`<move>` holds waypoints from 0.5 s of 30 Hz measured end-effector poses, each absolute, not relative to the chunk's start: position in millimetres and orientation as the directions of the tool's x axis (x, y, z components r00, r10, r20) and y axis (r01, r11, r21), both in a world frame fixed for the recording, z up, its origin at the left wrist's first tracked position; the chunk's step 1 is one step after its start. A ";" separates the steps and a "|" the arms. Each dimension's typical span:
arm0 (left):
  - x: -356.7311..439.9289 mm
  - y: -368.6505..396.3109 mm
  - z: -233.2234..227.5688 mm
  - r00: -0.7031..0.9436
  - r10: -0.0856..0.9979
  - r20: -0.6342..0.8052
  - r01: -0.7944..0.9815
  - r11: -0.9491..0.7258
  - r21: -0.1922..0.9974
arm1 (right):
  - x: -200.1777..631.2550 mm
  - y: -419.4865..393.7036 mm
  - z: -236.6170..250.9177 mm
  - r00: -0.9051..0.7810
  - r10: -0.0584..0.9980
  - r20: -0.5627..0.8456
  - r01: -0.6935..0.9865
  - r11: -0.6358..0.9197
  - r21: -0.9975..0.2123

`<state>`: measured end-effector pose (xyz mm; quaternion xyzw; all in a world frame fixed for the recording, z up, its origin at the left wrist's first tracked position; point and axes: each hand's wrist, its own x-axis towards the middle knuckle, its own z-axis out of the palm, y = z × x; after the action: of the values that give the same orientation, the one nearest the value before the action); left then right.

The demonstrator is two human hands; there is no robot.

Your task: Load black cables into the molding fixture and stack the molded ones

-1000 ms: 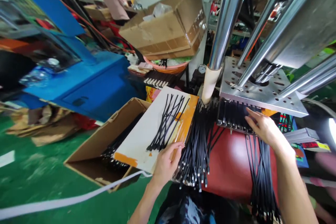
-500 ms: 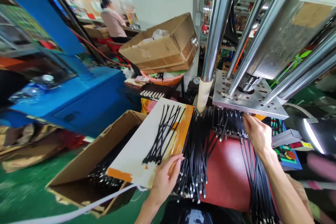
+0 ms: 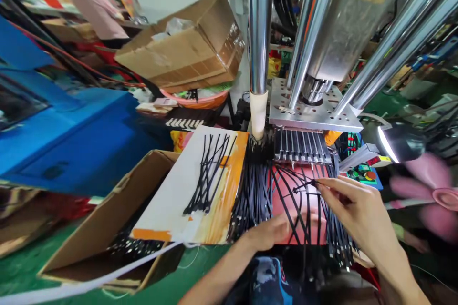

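My right hand (image 3: 358, 209) pinches the ends of a few black cables (image 3: 304, 186) pulled out below the metal mould block (image 3: 302, 147). My left hand (image 3: 274, 233) reaches under those cables over the red surface (image 3: 282, 186), its fingers among the strands; whether it grips any I cannot tell. A thick bunch of black cables (image 3: 250, 195) hangs to the left of it. More black cables (image 3: 207, 176) lie on the white and orange board (image 3: 179, 200).
An open cardboard box (image 3: 107, 228) with cables sits lower left on the green floor. The press's steel columns (image 3: 258, 33) rise above. Left is a blue machine (image 3: 64, 128), behind it a tilted carton (image 3: 186, 52) and a person. A pink fan (image 3: 425, 186) is at right.
My left hand left the board's edge and moved right under the cables. My right hand drew back from the mould, pulling a few cables out. The view swung right.
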<state>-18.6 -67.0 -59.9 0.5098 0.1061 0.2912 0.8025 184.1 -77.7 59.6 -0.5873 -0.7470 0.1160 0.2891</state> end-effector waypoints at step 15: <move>-7.1 -95.4 -81.2 0.897 0.371 -0.239 0.049 0.455 0.889 | 349.5 -176.5 -74.5 0.731 0.609 0.307 0.654 -0.498 -0.569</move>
<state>-7.1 -95.4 -81.2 0.5131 0.2047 0.0972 0.8279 349.5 -176.5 -74.5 -0.8650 -0.3653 -0.0327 0.3426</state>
